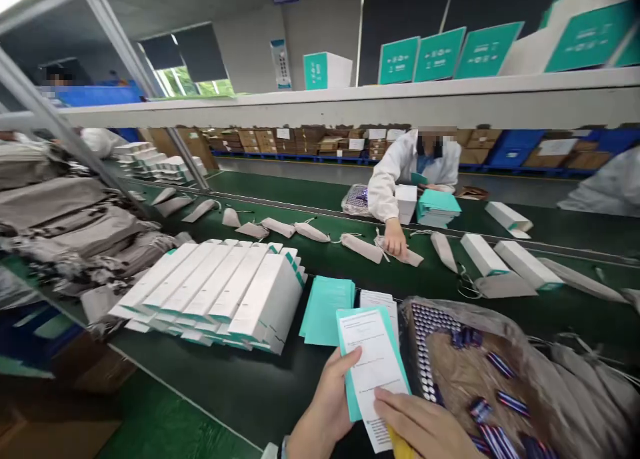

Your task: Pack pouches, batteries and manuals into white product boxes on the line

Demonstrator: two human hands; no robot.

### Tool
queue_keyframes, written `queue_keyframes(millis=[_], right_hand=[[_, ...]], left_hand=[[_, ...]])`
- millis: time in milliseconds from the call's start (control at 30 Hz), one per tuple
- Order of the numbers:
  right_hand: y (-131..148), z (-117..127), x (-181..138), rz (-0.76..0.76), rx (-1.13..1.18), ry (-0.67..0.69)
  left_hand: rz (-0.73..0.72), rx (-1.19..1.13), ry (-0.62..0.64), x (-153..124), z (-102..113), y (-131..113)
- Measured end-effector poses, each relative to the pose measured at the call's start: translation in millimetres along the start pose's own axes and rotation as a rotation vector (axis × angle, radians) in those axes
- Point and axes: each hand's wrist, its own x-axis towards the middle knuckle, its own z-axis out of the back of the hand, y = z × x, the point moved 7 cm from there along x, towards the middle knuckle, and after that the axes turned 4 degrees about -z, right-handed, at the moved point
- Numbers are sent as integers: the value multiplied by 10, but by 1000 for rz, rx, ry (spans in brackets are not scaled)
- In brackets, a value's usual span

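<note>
My left hand (325, 393) is closed on a teal card (353, 400), thumb across its front. Over that card lies a white printed leaflet (374, 360), tilted slightly. My right hand (429, 424) grips the leaflet's lower right edge with its fingertips. Something yellow (400, 444) shows under these fingers; I cannot tell what it is. Just behind are a stack of teal cards (327, 305) and a stack of white leaflets (381, 301). To the right, an open carton (453, 372) lined with plastic holds batteries (500, 364), some upright in rows and some loose.
Long white boxes (220, 289) are piled at left, beside heaped grey pouches (65, 225). More pouches (363, 247) and boxes lie along the green belt (320, 262). Opposite, a co-worker (400, 172) reaches onto it. A shelf (320, 109) with teal-and-white boxes crosses overhead.
</note>
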Motion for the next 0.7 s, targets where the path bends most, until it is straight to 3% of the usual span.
queue_keyframes(millis=[100, 333, 433, 467, 533, 600, 633, 700], right_hand=[[-4, 91, -53, 5, -55, -100], [-59, -36, -223, -88, -131, -180], [-133, -15, -266, -32, -84, -108], [-233, 42, -259, -45, -54, -85], [-627, 183, -178, -211, -27, -34], [-1226, 267, -11, -499, -84, 51], [-1539, 234, 109, -613, -153, 157], [-2058, 139, 482, -666, -199, 229]], left_hand=[[16, 62, 9, 5, -52, 11], [72, 84, -51, 41, -114, 150], [54, 89, -56, 81, -92, 148], [49, 95, -63, 99, -66, 136], [61, 126, -98, 130, 7, 112], [81, 167, -150, 141, 71, 90], [91, 179, -167, 136, 81, 84], [93, 183, -173, 107, 58, 77]])
